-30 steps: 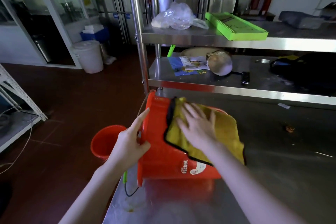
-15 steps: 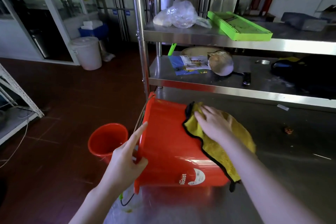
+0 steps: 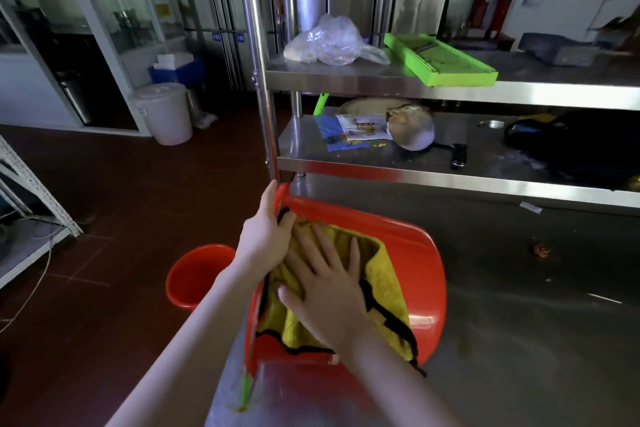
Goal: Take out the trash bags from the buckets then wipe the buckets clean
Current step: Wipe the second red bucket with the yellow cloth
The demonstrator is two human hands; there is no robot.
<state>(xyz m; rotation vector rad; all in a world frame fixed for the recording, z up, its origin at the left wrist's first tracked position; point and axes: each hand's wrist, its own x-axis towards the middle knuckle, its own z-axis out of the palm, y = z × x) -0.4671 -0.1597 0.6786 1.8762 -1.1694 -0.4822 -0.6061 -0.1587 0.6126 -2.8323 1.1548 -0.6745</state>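
1. Steel is what the surface (image 3: 519, 340) is made of, and an orange bucket (image 3: 412, 253) lies on its side on it, near the left edge.
2. The left grip (image 3: 266, 236) holds the bucket's rim, with its fingers curled over the top.
3. The right grip (image 3: 329, 295) is loose and flat. Its fingers are spread, and it presses a yellow cloth (image 3: 388, 281) against the bucket.
4. The cloth has a black edge.
5. A second bucket (image 3: 197, 274), orange too, stands upright on the dark red floor (image 3: 121, 201), just beside the surface.
6. Behind, a shelf (image 3: 346, 81) holds a clear plastic bag (image 3: 329, 42) and a green tray (image 3: 440, 59).
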